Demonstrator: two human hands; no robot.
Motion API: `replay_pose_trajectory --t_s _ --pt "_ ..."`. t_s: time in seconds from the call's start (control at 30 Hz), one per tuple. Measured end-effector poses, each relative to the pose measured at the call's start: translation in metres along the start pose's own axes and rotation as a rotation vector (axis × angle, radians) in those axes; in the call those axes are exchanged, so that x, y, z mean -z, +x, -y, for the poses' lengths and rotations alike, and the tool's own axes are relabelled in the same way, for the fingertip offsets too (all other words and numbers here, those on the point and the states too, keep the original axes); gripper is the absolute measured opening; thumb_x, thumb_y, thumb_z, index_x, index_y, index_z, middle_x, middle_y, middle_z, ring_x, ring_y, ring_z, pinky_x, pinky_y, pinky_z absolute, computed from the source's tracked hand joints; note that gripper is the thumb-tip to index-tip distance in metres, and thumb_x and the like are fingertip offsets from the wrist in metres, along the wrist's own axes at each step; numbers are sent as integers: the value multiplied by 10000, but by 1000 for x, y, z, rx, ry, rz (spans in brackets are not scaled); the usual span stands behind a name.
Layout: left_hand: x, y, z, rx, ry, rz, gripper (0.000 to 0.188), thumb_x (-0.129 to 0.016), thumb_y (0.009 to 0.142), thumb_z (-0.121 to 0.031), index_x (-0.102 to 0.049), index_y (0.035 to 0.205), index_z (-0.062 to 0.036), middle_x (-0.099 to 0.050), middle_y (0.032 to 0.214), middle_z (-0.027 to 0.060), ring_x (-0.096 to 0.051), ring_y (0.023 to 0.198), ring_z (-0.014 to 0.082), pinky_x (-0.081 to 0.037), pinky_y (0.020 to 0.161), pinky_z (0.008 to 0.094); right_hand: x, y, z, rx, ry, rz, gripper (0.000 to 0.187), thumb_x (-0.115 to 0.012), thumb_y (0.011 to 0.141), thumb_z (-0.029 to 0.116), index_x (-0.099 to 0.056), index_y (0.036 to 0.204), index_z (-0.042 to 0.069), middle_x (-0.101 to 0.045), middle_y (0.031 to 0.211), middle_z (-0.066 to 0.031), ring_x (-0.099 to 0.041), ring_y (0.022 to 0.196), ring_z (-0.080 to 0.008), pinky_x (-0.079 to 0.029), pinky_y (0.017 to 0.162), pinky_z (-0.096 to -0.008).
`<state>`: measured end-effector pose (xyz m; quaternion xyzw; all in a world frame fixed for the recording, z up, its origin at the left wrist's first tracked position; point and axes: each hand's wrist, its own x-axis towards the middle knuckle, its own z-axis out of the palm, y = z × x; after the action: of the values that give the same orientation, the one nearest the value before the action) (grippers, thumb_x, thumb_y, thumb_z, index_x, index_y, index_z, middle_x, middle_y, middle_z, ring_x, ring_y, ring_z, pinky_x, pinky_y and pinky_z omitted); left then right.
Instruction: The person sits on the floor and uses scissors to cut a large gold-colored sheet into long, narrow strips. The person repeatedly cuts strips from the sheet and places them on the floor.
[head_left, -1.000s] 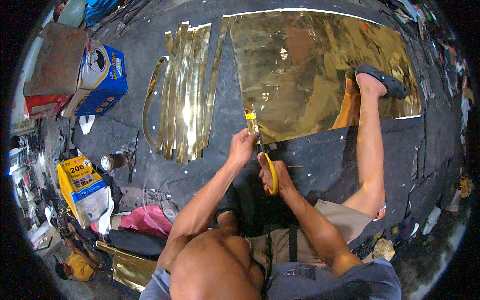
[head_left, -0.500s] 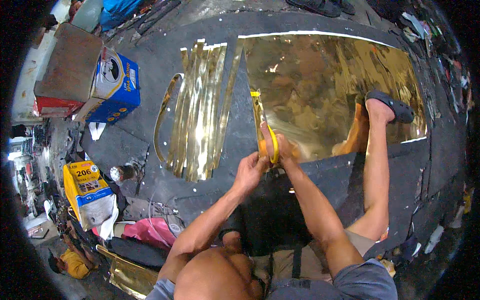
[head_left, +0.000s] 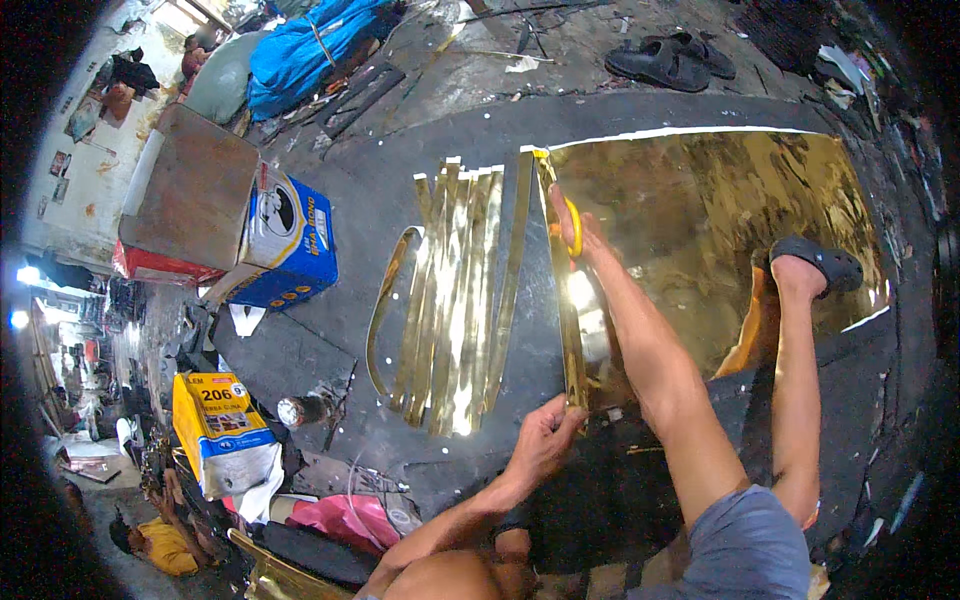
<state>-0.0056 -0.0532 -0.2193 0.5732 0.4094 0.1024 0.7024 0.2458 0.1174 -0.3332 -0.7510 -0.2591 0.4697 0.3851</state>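
My right hand (head_left: pixel 592 240) is closed around yellow-handled scissors (head_left: pixel 575 228) near the far left corner of a shiny gold sheet (head_left: pixel 700 220). A narrow gold strip (head_left: pixel 568 330) runs along the sheet's left edge from the scissors toward me. My left hand (head_left: pixel 545 440) pinches the near end of this strip between thumb and fingers. To the left, several gold strips (head_left: pixel 455 300) lie side by side on the dark mat, one of them curled at the outer side. The scissors' blades are mostly hidden by the hand and the strip.
My foot in a dark clog (head_left: pixel 820 265) rests on the sheet's right part. A blue-and-white carton (head_left: pixel 290 240) and a yellow packet (head_left: pixel 215 420) stand left, with a small jar (head_left: pixel 300 410) between. Dark sandals (head_left: pixel 670 62) lie beyond the mat. A person in yellow (head_left: pixel 168 545) sits lower left.
My right hand has moved with the scissors away from me, up to the sheet's far edge. My left hand has parted from it and stays at the strip's near end. The view has shifted.
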Motion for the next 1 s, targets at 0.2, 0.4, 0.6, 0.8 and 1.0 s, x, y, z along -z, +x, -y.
replay_pose_trajectory --t_s 0.2,0.4,0.6,0.8,1.0 --pt "8 -7 -5 32 -48 -6 202 -488 983 -201 -566 922 -25 -470 719 -66 -393 672 35 -344 583 211 0 30 15 12 43 60 933 -303 761 849 -597 854 -31 -589 622 -167 -595 611 -289 -476 599 -430" --pt "10 -19 -20 35 -35 -17 219 -482 984 -203 -555 864 -35 -472 714 -58 -403 671 42 -352 588 226 5 53 35 41 84 122 917 -311 752 855 -580 811 -20 -575 598 -154 -588 556 -275 -487 553 -413" --pt "37 -10 34 132 69 -123 286 -503 964 -274 -553 830 -26 -478 686 -47 -438 662 77 -396 626 260 8 62 31 48 138 142 902 -320 744 861 -563 768 -8 -561 574 -141 -582 500 -261 -499 507 -396" --pt "75 9 88 82 816 -509 489 -656 816 -300 -501 1132 38 -540 1026 218 -521 939 365 -426 821 444 21 21 25 -27 334 93 728 -452 764 783 -547 714 63 -502 509 -70 -541 421 -197 -461 408 -344" --pt "27 54 92 -198 518 -265 528 -647 779 -38 -445 1266 -19 -553 1089 198 -599 976 302 -489 865 364 27 -124 -34 -59 397 161 810 -320 777 829 -478 642 46 -450 452 -58 -482 337 -178 -414 331 -297"
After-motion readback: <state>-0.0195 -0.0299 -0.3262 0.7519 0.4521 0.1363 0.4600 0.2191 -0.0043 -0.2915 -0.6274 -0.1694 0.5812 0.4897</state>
